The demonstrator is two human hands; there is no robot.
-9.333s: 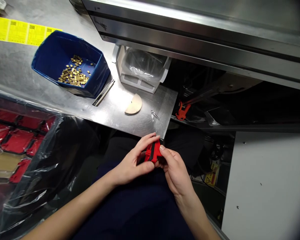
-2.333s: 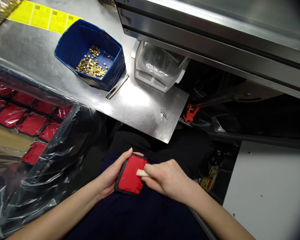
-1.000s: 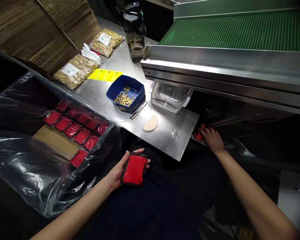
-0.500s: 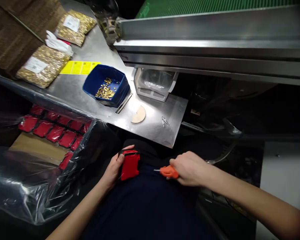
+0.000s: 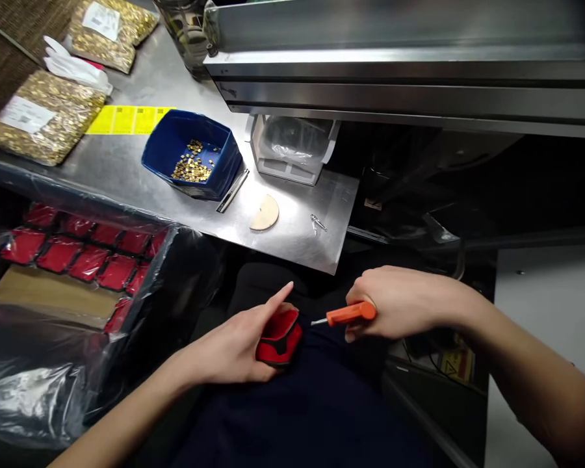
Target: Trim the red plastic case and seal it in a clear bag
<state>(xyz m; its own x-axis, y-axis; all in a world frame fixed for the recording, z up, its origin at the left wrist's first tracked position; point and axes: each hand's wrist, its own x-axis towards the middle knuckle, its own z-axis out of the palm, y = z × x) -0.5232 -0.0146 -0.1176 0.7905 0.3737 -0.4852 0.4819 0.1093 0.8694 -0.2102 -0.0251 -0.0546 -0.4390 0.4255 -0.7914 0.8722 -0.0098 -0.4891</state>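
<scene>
In my left hand (image 5: 238,344) is a red plastic part with black edging (image 5: 280,338), held close to my lap. Its thumb side wraps the part while one finger points up and away. To the right, my right hand (image 5: 394,302) is closed round an orange-handled tool (image 5: 351,314). A thin metal tip sticks out of that tool toward the red part, with a gap between them. I cannot tell the tool's exact kind.
On the metal table (image 5: 292,240) stand a blue bin (image 5: 229,169) of small brass pieces and a grey bin (image 5: 292,170). A pen-like metal tool (image 5: 233,190) and a half-round disc (image 5: 264,213) lie nearby. Left is a plastic-lined box (image 5: 168,273) with several red parts.
My left hand has moved right and turned the red part, so another side shows. The orange tool has turned in my right hand and shifted slightly right and up. The view has shifted.
</scene>
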